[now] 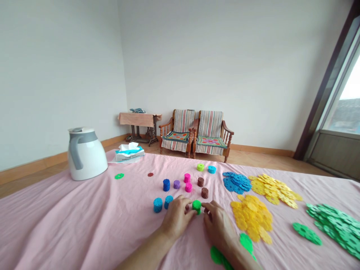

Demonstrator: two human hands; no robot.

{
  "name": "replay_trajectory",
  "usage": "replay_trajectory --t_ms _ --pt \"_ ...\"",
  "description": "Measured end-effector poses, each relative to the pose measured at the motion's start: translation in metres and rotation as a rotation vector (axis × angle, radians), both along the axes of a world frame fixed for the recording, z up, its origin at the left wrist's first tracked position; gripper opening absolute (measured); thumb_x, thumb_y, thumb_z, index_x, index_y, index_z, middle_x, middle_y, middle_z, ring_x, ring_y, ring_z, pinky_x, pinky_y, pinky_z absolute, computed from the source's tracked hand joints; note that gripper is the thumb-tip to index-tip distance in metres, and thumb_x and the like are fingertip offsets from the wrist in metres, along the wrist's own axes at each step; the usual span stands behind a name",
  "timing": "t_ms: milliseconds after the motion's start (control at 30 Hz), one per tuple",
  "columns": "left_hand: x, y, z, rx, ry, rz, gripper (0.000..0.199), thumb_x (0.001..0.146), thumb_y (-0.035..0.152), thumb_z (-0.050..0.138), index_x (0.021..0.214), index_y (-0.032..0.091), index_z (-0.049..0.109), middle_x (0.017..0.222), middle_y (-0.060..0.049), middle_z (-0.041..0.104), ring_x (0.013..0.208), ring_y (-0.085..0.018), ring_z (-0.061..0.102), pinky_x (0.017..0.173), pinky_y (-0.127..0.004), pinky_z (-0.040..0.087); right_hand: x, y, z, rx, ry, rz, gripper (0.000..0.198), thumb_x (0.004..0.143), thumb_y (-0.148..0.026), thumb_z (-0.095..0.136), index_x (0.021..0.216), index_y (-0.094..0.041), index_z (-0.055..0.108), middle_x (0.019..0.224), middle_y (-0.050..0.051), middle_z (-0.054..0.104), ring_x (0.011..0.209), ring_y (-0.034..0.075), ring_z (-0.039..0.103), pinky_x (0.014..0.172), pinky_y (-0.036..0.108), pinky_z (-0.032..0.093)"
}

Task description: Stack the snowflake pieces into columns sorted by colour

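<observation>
A short stack of bright green notched plastic discs (196,207) stands upright on the pink cloth between my hands. My left hand (177,216) curls at its left side, thumb and forefinger against it. From the right, my right hand (218,222) has bent fingers, the forefinger tip at the stack's edge. Blue disc stacks (158,204) sit left of my left hand. Beyond are brown stacks (204,192), pink stacks (188,187), a purple stack (176,184) and a dark blue stack (166,185). Loose green discs (246,243) lie partly under my right forearm.
Right of my hands spread yellow disc piles (251,216), a blue pile (236,182) and a darker green pile (337,227). A white jug (87,155) and tissue pack (129,153) stand at the left. Two wooden armchairs (210,131) are past the table's far edge.
</observation>
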State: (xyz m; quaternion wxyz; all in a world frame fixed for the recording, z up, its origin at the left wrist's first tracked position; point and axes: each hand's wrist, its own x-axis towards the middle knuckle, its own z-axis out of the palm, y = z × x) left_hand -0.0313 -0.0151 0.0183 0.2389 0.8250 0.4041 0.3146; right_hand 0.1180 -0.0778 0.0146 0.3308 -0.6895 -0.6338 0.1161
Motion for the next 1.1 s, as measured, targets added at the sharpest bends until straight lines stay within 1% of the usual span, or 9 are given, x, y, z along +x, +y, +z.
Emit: replay_trajectory --t_ms 133,433,500,633,767,833,933,1000,1100 --pt "0.0 -0.002 0.004 0.017 0.033 -0.015 0.006 0.076 0.018 0.064 0.075 0.019 0.071 0.074 -0.002 0.061 0.069 -0.018 0.057 0.061 -0.026 0.038 -0.003 -0.003 0.003 0.009 -0.004 0.008 0.041 0.077 -0.004 0.042 0.106 -0.018 0.068 0.089 0.005 0.066 0.082 0.015 0.065 0.074 0.022 0.045" --pt "0.0 -0.004 0.006 0.006 0.049 -0.023 0.008 0.074 0.016 0.063 0.077 0.019 0.07 0.074 -0.002 0.06 0.069 -0.018 0.056 0.061 -0.026 0.038 0.001 0.0 -0.003 0.019 -0.006 0.013 0.041 0.077 -0.004 0.042 0.106 -0.018 0.067 0.089 0.005 0.067 0.083 0.015 0.065 0.074 0.022 0.044" --pt "0.0 -0.004 0.006 0.009 0.04 -0.01 0.009 0.072 0.015 0.064 0.077 0.018 0.07 0.075 -0.002 0.061 0.069 -0.017 0.056 0.061 -0.026 0.039 0.004 0.001 -0.003 0.014 -0.016 -0.01 0.039 0.075 -0.004 0.042 0.1 -0.018 0.069 0.087 0.005 0.067 0.081 0.015 0.065 0.073 0.022 0.044" --pt "-0.002 -0.004 0.005 0.014 0.05 0.023 0.008 0.067 0.013 0.065 0.074 0.017 0.066 0.076 -0.002 0.061 0.069 -0.017 0.056 0.061 -0.026 0.039 0.007 0.0 -0.003 -0.016 -0.058 -0.039 0.03 0.076 -0.007 0.043 0.079 -0.019 0.071 0.081 0.004 0.067 0.075 0.016 0.064 0.07 0.023 0.043" --pt "-0.002 -0.003 0.001 0.023 0.086 0.014 0.009 0.067 0.01 0.062 0.071 0.017 0.065 0.075 -0.002 0.06 0.065 -0.017 0.055 0.059 -0.025 0.039 0.007 -0.001 -0.005 -0.032 -0.048 0.003 0.03 0.076 -0.009 0.043 0.077 -0.02 0.071 0.08 0.004 0.067 0.077 0.016 0.064 0.073 0.023 0.043" --pt "-0.002 -0.002 0.0 0.07 0.096 0.022 0.016 0.068 0.004 0.055 0.072 0.017 0.064 0.074 -0.003 0.059 0.065 -0.017 0.055 0.059 -0.025 0.039 0.009 0.0 -0.006 -0.006 -0.047 0.006 0.03 0.076 -0.009 0.043 0.078 -0.019 0.071 0.08 0.004 0.067 0.076 0.016 0.064 0.071 0.023 0.043" --pt "-0.004 -0.003 0.003 0.162 0.078 0.045 0.03 0.063 -0.004 0.044 0.076 0.017 0.061 0.077 -0.003 0.059 0.072 -0.017 0.057 0.064 -0.025 0.041 0.019 0.001 0.0 0.057 -0.042 -0.024 0.03 0.075 -0.009 0.042 0.079 -0.017 0.071 0.078 0.005 0.068 0.073 0.016 0.062 0.069 0.024 0.042" --pt "-0.006 -0.005 0.008 0.219 0.035 0.047 0.034 0.06 -0.006 0.04 0.078 0.017 0.058 0.081 -0.003 0.059 0.078 -0.017 0.057 0.068 -0.025 0.041 0.03 -0.002 0.01 0.055 -0.032 -0.043 0.028 0.075 -0.01 0.043 0.079 -0.017 0.07 0.077 0.005 0.068 0.072 0.016 0.061 0.067 0.024 0.042" --pt "-0.007 -0.01 0.015 0.284 -0.043 -0.032 0.034 0.061 -0.007 0.035 0.072 0.017 0.056 0.076 -0.003 0.058 0.076 -0.017 0.056 0.068 -0.026 0.04 0.047 -0.018 0.026 -0.078 -0.057 0.017 0.023 0.075 -0.015 0.045 0.076 -0.019 0.068 0.066 0.002 0.065 0.064 0.016 0.059 0.061 0.025 0.04"
